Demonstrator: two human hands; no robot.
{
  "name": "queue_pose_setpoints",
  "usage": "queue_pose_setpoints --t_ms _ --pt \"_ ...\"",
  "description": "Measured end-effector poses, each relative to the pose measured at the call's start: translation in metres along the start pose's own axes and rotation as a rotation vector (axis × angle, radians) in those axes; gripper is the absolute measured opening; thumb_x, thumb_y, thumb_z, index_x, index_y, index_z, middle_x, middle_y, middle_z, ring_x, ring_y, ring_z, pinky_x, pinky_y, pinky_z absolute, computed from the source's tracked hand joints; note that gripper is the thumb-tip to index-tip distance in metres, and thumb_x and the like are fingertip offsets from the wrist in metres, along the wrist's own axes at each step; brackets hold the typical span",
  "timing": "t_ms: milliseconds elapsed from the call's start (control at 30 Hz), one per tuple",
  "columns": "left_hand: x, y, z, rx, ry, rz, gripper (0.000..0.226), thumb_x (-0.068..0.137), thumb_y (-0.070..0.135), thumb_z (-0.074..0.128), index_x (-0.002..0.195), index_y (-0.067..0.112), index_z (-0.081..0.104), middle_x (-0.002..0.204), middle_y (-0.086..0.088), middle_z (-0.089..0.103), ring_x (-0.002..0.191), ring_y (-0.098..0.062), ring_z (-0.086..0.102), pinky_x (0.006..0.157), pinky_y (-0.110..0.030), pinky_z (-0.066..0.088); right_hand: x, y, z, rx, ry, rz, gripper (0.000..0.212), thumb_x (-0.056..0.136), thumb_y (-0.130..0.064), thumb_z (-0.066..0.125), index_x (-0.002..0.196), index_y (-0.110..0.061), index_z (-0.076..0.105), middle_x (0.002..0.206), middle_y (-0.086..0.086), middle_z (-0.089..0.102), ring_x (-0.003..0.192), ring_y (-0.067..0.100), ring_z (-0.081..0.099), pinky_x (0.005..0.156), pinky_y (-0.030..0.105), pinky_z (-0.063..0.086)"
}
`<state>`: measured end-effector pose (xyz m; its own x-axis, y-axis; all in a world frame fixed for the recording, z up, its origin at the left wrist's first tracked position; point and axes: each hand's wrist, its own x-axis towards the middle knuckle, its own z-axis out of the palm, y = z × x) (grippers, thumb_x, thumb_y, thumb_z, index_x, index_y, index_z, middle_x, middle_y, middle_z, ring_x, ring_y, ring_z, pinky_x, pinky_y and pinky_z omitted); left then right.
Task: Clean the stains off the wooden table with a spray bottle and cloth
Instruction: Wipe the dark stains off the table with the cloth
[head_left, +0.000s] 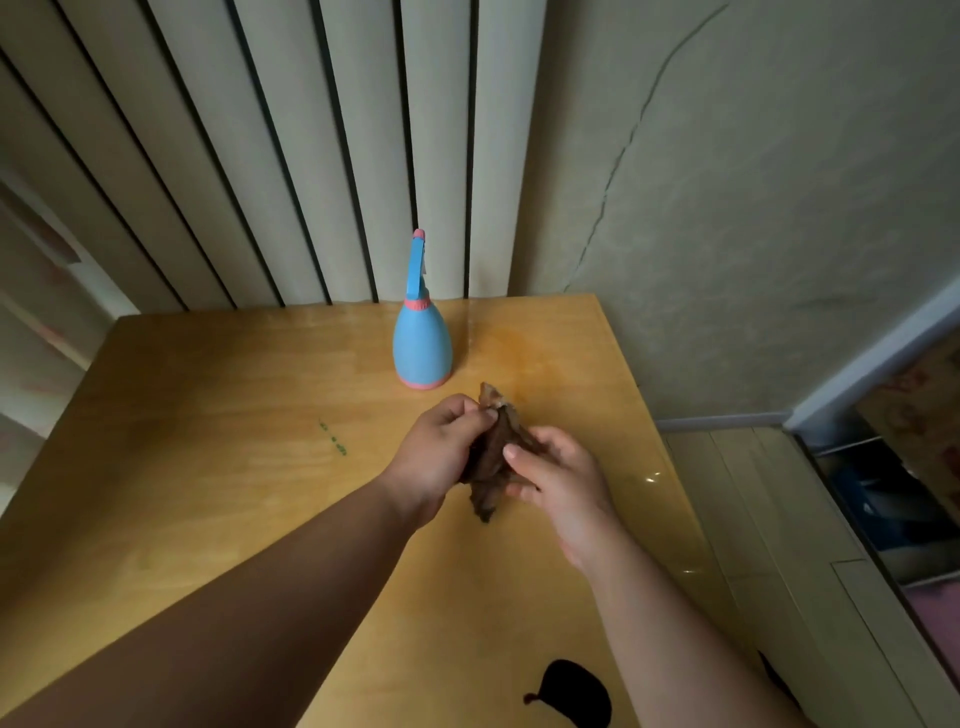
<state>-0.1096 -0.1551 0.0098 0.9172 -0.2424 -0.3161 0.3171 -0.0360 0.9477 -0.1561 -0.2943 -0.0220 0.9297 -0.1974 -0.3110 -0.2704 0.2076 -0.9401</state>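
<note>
The table (218, 395) fills the lower frame. The bottle (422, 343) stands at centre beside an orange stain (519, 348). The left hand (439, 457) and right hand (558, 478) bunch the cloth (496, 447) just below it, probably readying a wiping pad.

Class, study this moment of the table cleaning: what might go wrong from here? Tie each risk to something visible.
The spray bottle stands close beside the orange stain; a wide wipe there might knock it over.
The cloth is bunched between the left hand and right hand; used crumpled, it may smear the stain.
The small green marks, off to the left, could be missed.
</note>
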Motion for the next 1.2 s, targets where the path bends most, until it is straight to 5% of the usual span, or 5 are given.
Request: queue_pose_setpoints --t_ms 400,667,833,933,1200 --pt "-0.001 0.001 -0.017 -0.068 -0.165 -0.037 0.053 0.084 0.053 0.061 0.122 0.017 0.054 0.117 -0.012 0.067 0.107 -0.024 0.066 0.093 -0.036 0.052 0.007 -0.029 0.018 0.181 0.098 -0.01 0.022 0.089 -0.007 0.063 0.1 -0.025 0.056 0.102 0.008 0.069 0.09 0.021 0.068 0.07 0.035 0.054" --pt "0.0 0.007 -0.006 -0.051 -0.084 -0.057 0.023 0.091 -0.001 0.054 0.102 0.009 0.072 0.088 -0.011 0.072 0.079 -0.023 0.066 0.066 -0.032 0.055 0.014 -0.041 0.016 0.038 0.204 -0.115 0.026 0.087 -0.013 0.068 0.1 -0.029 0.053 0.095 0.009 0.068 0.081 0.023 0.067 0.065 0.037 0.055" --pt "0.005 0.012 -0.007 -0.426 0.016 -0.137 0.031 0.096 -0.003 0.042 0.102 0.01 0.069 0.096 -0.01 0.071 0.088 -0.022 0.067 0.073 -0.032 0.055 0.014 -0.042 0.008 0.644 0.091 0.144 0.05 0.083 -0.06 0.061 0.114 -0.02 0.059 0.105 0.016 0.069 0.102 0.03 0.065 0.096 0.048 0.046" --pt "0.009 0.012 -0.007 -0.524 0.03 -0.133 0.033 0.097 -0.002 0.042 0.114 0.013 0.066 0.107 -0.013 0.066 0.094 -0.025 0.064 0.08 -0.036 0.056 0.009 -0.013 0.016 0.406 -0.048 0.295 0.086 0.065 -0.079 0.059 0.133 -0.028 0.046 0.119 0.015 0.066 0.107 0.03 0.065 0.099 0.047 0.046" --pt "0.022 0.005 -0.034 -0.101 0.038 -0.067 0.051 0.076 -0.004 0.052 0.115 0.026 0.064 0.118 -0.01 0.055 0.099 -0.026 0.055 0.071 -0.031 0.05 0.023 -0.01 0.006 0.124 0.12 0.186 0.021 0.085 0.003 0.064 0.097 -0.014 0.068 0.098 0.013 0.071 0.078 0.019 0.068 0.072 0.029 0.054"
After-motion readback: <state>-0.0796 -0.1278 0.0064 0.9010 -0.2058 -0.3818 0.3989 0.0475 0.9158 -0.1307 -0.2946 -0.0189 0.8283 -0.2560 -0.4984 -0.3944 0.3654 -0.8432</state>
